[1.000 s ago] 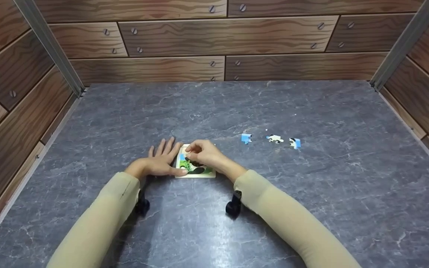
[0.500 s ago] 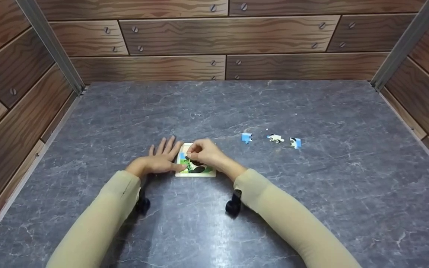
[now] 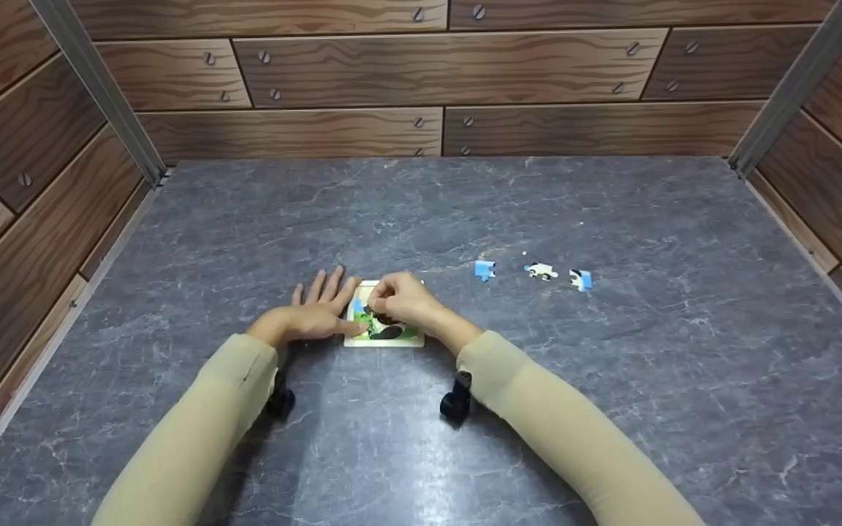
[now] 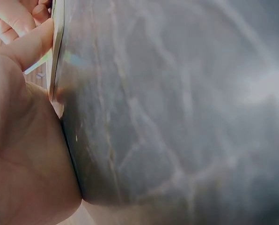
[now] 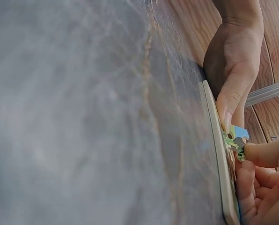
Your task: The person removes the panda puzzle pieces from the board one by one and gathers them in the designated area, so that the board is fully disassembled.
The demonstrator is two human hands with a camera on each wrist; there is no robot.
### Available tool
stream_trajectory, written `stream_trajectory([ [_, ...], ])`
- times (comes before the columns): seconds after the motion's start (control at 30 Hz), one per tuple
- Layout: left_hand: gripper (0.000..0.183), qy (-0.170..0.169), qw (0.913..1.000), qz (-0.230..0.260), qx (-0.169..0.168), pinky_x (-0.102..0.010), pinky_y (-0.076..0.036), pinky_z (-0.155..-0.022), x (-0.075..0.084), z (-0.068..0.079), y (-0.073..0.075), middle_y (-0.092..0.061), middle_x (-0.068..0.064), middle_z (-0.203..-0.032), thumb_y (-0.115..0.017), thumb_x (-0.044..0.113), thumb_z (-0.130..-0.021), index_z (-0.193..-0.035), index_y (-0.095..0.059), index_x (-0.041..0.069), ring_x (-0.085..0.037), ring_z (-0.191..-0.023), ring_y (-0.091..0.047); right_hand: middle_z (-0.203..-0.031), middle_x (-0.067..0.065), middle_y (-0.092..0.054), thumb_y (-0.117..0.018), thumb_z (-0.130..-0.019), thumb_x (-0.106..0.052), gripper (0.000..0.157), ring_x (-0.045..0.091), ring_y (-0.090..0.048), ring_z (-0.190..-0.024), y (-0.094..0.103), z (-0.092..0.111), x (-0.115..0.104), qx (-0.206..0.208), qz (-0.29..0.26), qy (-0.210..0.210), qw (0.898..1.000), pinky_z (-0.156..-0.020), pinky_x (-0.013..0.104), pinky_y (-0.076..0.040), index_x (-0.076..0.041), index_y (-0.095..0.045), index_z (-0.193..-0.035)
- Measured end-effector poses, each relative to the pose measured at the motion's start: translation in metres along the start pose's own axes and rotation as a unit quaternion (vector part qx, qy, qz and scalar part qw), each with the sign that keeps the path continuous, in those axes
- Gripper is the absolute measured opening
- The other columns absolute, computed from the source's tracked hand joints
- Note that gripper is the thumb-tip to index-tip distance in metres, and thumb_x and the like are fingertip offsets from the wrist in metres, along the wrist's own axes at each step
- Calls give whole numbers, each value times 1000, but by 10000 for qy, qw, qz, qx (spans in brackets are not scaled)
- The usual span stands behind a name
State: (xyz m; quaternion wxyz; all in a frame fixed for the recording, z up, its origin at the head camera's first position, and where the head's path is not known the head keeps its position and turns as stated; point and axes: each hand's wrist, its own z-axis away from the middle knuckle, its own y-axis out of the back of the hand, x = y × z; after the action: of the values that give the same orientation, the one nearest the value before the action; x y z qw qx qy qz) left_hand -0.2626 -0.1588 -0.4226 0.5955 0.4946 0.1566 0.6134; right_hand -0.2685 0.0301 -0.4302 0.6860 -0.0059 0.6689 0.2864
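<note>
A small wooden puzzle board (image 3: 384, 344), with a pale rim and a green, blue, black and white picture, lies flat on the table between both hands. My left hand (image 3: 310, 319) rests at its left side, fingers straight and spread, the thumb on the picture. Over the board's upper part, my right hand (image 3: 412, 302) pinches a puzzle piece (image 5: 240, 151) between thumb and fingers. In the right wrist view that piece stands tilted at the board's surface, green and dark, near a blue part; the fingers hide some of it. The left wrist view catches the board edge (image 4: 58, 51) under the thumb.
To the right of the board lie three loose pieces: a blue one (image 3: 484, 269), a white and black one (image 3: 540, 271), and a blue, black and white one (image 3: 580, 280). Wood-patterned walls (image 3: 333, 131) enclose the grey marbled table (image 3: 421, 212).
My left thumb has shifted slightly up the board, away from its near edge. The right hand keeps its pinch over the board with barely any movement. The loose pieces lie as before.
</note>
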Motion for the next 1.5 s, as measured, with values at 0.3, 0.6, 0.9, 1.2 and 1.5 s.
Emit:
stream_trajectory([
  [0.3,91,74,10000,21,17,-52,19,-103,-1,0,-2,27,-6,-150,-48,58,-88,-149,9,24,-27,-134,29,-81,8,-59,-56,-91,-4,10,12,-60,-60,12,-4,3,123,-1259,-795,9888,-59,24,-53,5,-60,-94],
  [0.6,91,6,9999,141,-10,-55,18,-102,3,2,-3,27,-7,-150,-48,60,-87,-149,9,25,-29,-134,29,-77,6,-58,-62,-90,-11,10,13,-54,-54,25,0,5,-92,-1550,-565,9862,-47,23,-47,-2,-62,-96],
  [0.9,90,131,9999,41,24,-52,18,-103,4,0,-3,26,-5,-151,-47,59,-88,-150,8,25,-26,-134,27,-76,4,-59,-66,-87,-12,10,13,-54,-55,39,10,4,-97,-1183,-334,9924,-46,21,-42,-4,-64,-93],
  [1.2,89,81,9999,120,47,-54,17,-103,3,2,-3,23,-9,-152,-49,56,-88,-150,6,22,-29,-135,25,-76,4,-60,-66,-86,-12,10,14,-54,-56,52,23,8,-75,-544,-408,9977,-47,23,-44,-5,-64,-94],
  [1.5,89,92,9999,132,49,-52,18,-103,0,-2,-1,26,-5,-151,-49,57,-87,-150,8,27,-25,-135,28,-82,7,-60,-66,-85,-10,11,14,-54,-59,76,39,13,31,-677,-362,9970,-51,23,-45,-3,-63,-94],
])
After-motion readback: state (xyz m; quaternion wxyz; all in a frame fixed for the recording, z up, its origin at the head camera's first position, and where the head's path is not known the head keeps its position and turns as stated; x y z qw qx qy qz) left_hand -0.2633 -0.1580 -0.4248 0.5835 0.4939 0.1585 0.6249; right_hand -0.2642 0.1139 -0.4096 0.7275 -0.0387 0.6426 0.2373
